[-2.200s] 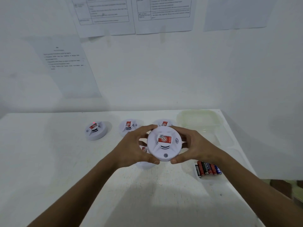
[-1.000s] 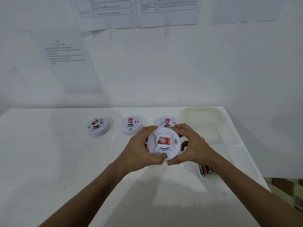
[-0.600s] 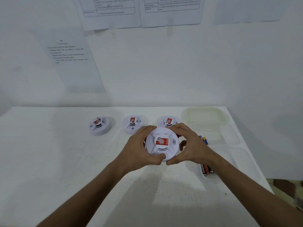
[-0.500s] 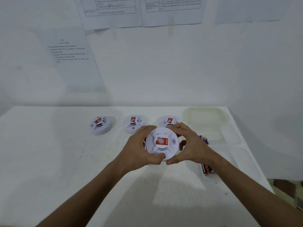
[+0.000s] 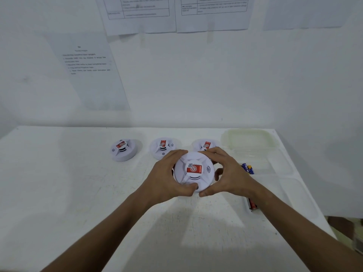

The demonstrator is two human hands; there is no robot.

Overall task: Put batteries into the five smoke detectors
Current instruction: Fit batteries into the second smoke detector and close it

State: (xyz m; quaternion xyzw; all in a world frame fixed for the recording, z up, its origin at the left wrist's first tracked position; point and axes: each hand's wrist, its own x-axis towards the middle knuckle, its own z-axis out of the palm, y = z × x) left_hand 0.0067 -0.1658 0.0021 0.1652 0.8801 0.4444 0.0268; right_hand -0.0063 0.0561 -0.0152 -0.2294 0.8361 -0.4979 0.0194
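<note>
Along the back of the table, three smoke detectors are sitting face-up in a row: the left detector, the middle detector just beside it, and the third detector, partly hidden behind the person's fingertips. All three are lying closed with their red labels up. Whether they are already carrying batteries cannot be told from outside, though their tidy line-up is suggesting they may be finished.

In front of them, the held detector is sitting between both hands, face-up. The left hand is wrapping its left edge, fingers curled over the far rim and thumb pressing the near rim. The right hand is gripping the opposite edge the same way, its thumb nearly meeting the left thumb at the front — a grip that is looking like a twist to seat or loosen the cover, which of the two I cannot tell. A fifth detector is not showing anywhere; it may be lying hidden beneath the hands.

Further right, a few loose batteries are lying just past the right hand, with more batteries peeking out beside the right wrist — so some stock is remaining. A clear plastic container is standing open at the table's far right corner.
</note>
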